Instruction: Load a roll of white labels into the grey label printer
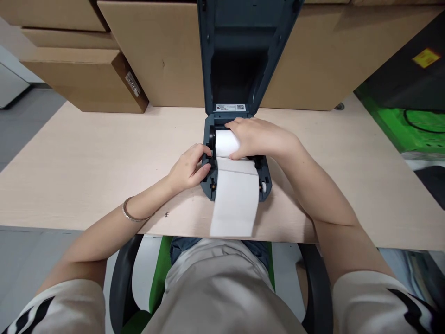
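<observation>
A dark blue-grey label printer [209, 185] stands on the table with its lid [243, 46] raised. Inside it lies a white paper roll [225, 143], and a strip of white labels [235, 199] runs out over the printer's front towards the table edge. My right hand [251, 137] rests on the roll from the right, fingers and thumb spread around it. At the printer's left side, my left hand [192, 167] holds the rim, with the thumb and fingers bent over it.
The light wooden table [86, 162] reaches to both sides. Cardboard boxes [167, 55] stand along its back edge behind the printer. A green box [413, 130] and dark items are at the far right. The chair's armrests [121, 283] flank my body.
</observation>
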Demonstrator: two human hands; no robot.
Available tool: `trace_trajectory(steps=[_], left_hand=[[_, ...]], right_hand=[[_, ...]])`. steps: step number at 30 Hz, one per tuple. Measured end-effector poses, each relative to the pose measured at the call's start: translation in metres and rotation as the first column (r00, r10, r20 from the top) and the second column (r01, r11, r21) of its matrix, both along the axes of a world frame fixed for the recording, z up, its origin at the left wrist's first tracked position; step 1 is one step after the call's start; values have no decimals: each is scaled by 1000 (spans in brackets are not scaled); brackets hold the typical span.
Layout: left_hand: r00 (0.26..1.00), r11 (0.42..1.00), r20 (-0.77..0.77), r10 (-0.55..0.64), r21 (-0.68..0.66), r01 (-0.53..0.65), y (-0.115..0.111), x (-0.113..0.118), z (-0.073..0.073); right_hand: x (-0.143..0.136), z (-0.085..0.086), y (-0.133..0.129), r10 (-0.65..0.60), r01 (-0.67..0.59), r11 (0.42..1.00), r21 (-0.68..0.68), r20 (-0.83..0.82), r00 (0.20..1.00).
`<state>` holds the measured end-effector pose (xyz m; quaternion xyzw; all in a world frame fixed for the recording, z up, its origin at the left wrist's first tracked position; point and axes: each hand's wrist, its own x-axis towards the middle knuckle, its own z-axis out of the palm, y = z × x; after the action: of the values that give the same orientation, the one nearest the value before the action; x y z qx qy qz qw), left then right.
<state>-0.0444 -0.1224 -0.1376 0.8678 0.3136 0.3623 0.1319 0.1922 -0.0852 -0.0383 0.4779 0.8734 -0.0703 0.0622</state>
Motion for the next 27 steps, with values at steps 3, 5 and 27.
trace_trajectory(steps=[3,5,27], left_hand=[[1000,1000,16,-19,23,19,1,0,0],[999,999,22,-25,20,25,1,0,1],[999,998,41,-32,47,30,0,3,1]], right_hand=[[1,0,2,46,-46,999,20,-7,999],[1,0,2,70,-70,995,66,-4,998],[147,61,10,-552,604,786,132,-292,781]])
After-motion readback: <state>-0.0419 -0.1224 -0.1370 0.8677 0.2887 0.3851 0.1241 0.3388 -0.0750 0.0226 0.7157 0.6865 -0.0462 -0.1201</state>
